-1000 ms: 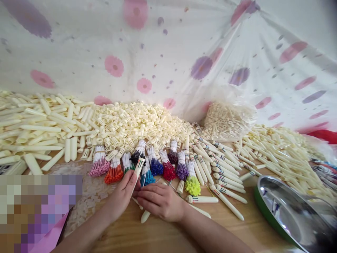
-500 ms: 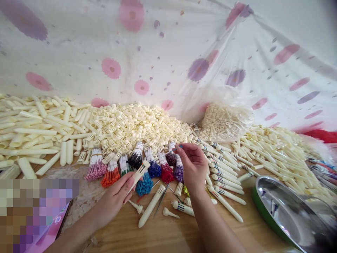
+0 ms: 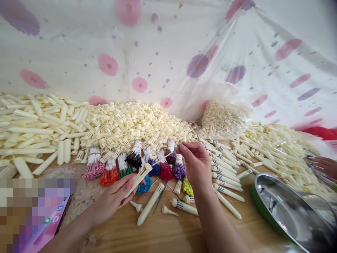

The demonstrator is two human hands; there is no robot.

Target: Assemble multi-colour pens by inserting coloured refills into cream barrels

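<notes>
- At the far left, a phone with a pink-purple screen (image 3: 54, 223) lies below a heap of hollow cream plastic tubes (image 3: 34, 130).
- My left hand (image 3: 114, 196) pinches a cream slotted pen barrel (image 3: 138, 181), tilted up over the bare wooden bench (image 3: 158, 235). Colour shows in its slots; I judge it part-filled.
- Beyond it lie banded bundles of white sticks with coloured ends (image 3: 94, 165) and a big pile of slotted cream collars (image 3: 131, 123), so plenty looks unused.
- My right hand (image 3: 196, 163) pinches a thin white stick (image 3: 165, 155) by its blue end, its other end near the barrel's top.
- Right of that, rows of cream pens with coloured strips (image 3: 228, 175) look put together.
- Farther right sit a shiny metal pan with a green outside (image 3: 289, 211) and another person's hand (image 3: 322, 165).
- Behind everything hangs white flower-printed sheeting (image 3: 263, 63), gathered at upper right.
</notes>
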